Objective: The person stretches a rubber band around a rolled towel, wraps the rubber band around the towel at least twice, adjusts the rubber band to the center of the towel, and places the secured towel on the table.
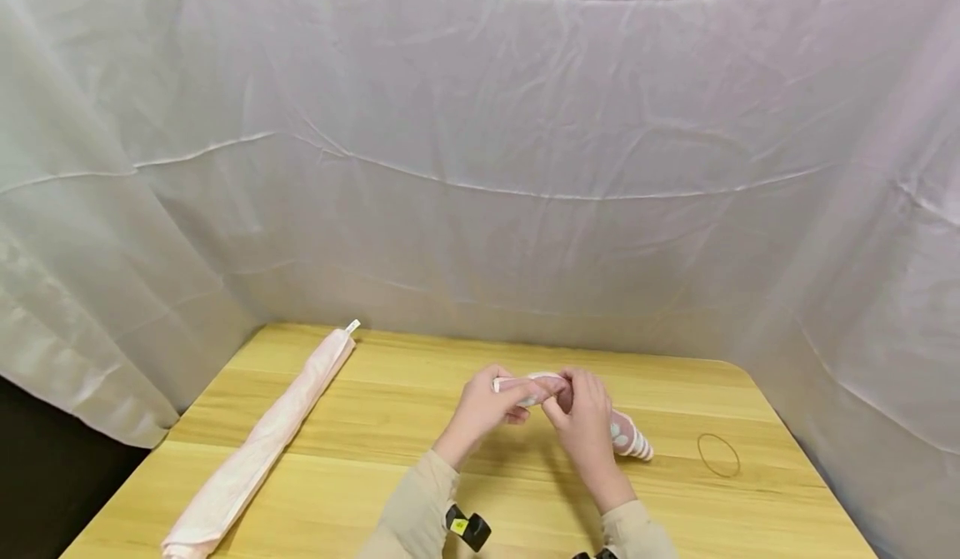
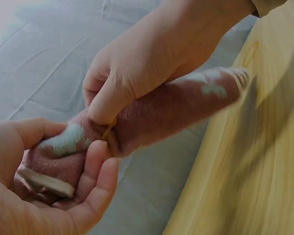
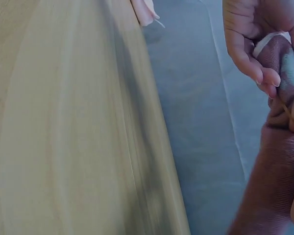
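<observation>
- A small booth closed in by cloth; whether it stands in a home, office or workshop cannot be told.
- A pale, creased curtain (image 1: 480, 126) hangs behind the far edge of the table (image 1: 345, 467) and along its left and right edges.
- The table has a yellowish wood-grain top and a rounded far right corner.
- Beyond the left edge, under the curtain's hem, a dark gap (image 1: 52, 476) shows.
- A black device (image 1: 472, 528) at a sleeve (image 1: 412, 509) suggests a recording spot.

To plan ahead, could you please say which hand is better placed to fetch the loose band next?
Probably the right hand: though both hold the sock, it is nearer the loose band than the left hand.
</observation>
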Available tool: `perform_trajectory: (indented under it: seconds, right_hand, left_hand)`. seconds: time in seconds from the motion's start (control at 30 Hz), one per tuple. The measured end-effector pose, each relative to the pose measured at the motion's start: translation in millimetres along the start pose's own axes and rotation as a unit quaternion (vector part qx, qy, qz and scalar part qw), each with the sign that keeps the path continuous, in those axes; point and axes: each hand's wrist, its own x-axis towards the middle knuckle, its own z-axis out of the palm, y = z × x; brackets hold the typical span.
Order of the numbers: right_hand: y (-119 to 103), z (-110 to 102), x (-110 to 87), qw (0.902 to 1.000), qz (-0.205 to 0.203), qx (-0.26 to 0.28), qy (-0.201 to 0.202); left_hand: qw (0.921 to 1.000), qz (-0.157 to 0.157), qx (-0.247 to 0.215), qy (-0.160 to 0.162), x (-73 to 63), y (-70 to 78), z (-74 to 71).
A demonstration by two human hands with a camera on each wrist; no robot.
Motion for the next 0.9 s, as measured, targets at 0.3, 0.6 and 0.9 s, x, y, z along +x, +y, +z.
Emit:
perform_trajectory:
  seconds: [0.3,0.6,0.9]
  right_hand:
    - [5.9,-0.1,2.2,0.9948,-0.027,0.086,-0.048]
    - [9.0,-14.3,6.0,0.9493,0.024,0.265,-0.168]
    - [0.9,-9.7,7.9,0.9624,-0.014,0.247,-0.112]
  left_hand:
    - [0.9988,0.029,0.003,0.041,4.8,-5.3,-1.3]
    - [0.9984,0.044,0.026,0.026,5.8,-8.0,-1.6]
    - [0.9971,0.062,0.041,0.018,4.7,-7.9,-1.5]
